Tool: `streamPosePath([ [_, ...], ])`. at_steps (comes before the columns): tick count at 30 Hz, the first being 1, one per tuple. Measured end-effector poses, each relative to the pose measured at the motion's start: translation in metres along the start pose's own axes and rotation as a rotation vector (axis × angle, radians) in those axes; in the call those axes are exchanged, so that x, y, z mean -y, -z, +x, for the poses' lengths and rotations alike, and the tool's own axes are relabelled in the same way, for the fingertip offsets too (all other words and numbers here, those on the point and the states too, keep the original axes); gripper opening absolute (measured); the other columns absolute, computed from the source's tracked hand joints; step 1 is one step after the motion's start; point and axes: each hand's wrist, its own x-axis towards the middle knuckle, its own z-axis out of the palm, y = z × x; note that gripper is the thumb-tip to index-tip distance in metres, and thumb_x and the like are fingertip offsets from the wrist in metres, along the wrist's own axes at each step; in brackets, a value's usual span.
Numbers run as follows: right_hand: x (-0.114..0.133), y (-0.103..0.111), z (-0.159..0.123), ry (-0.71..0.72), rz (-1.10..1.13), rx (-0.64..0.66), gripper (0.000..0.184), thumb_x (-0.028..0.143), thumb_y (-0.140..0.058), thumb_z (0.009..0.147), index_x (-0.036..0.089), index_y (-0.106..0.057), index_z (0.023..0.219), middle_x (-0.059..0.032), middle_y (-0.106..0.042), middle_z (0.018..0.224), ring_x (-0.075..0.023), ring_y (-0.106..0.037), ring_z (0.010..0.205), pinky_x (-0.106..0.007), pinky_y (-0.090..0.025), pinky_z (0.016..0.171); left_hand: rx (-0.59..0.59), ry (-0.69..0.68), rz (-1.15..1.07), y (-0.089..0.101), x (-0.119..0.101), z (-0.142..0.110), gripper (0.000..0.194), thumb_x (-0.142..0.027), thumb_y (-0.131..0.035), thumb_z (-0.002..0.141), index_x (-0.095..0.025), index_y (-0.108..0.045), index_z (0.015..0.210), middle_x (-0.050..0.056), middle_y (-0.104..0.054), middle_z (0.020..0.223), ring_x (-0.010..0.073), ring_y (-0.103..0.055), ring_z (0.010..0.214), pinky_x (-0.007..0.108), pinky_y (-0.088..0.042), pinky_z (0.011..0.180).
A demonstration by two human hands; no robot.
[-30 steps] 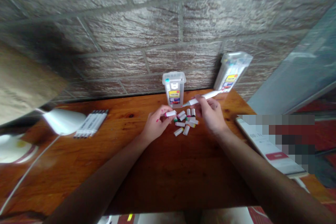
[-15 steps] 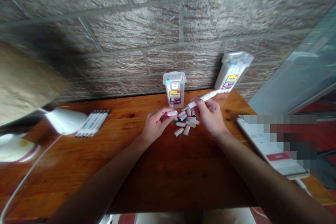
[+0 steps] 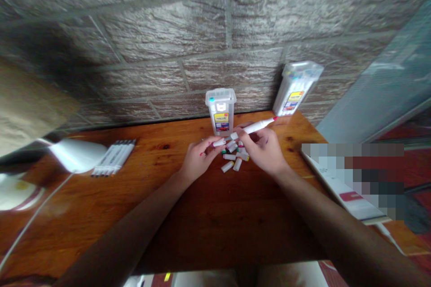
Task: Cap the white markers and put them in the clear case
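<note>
My left hand (image 3: 197, 159) pinches a white marker cap (image 3: 219, 142) between thumb and fingers. A white marker (image 3: 257, 126) is gripped in my right hand (image 3: 264, 148), its red-pink end pointing up and to the right. The marker's other end lies toward the left hand, close to the cap but apart from it. Below and between the hands lies a pile of loose marker caps (image 3: 229, 157), white with coloured ends. Part of the pile is hidden behind my right hand. Red ink marks show on my left fingers.
Behind the hands stands a clear marker case (image 3: 222, 114); a second case (image 3: 296, 89) full of markers leans at the wall. Several dark-ended markers (image 3: 114, 158) lie in a row beside a white lamp (image 3: 79, 156). A tablet-like device (image 3: 346, 195) sits at right.
The marker in my right hand has turned, so its red-pink end now shows at the upper right. My right hand has shifted slightly left; the left hand keeps hold of the cap.
</note>
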Motion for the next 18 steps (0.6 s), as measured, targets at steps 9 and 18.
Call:
streamPosePath([
  [9, 0.015, 0.000, -0.005, 0.192, -0.179, 0.077, 0.020, 0.033, -0.062, 0.092, 0.020, -0.076, 0.087, -0.0051, -0.080, 0.088, -0.0165, -0.069, 0.062, -0.027, -0.052, 0.059, 0.010, -0.030, 0.001, 0.002, 0.000, 0.000, 0.019, -0.029, -0.067, 0.093, -0.020, -0.071, 0.109, 0.004, -0.080, 0.096, 0.0156, -0.074, 0.075, 0.024, -0.057, 0.070],
  [18, 0.017, 0.014, 0.005, 0.200, -0.279, -0.104, 0.024, 0.035, -0.063, 0.090, 0.018, -0.075, 0.078, -0.0024, -0.070, 0.064, -0.0136, -0.058, 0.051, -0.027, -0.041, 0.053, -0.008, 0.032, -0.080, 0.001, -0.005, 0.000, 0.022, -0.032, -0.067, 0.092, -0.018, -0.069, 0.109, 0.005, -0.079, 0.096, 0.0144, -0.074, 0.072, 0.022, -0.057, 0.068],
])
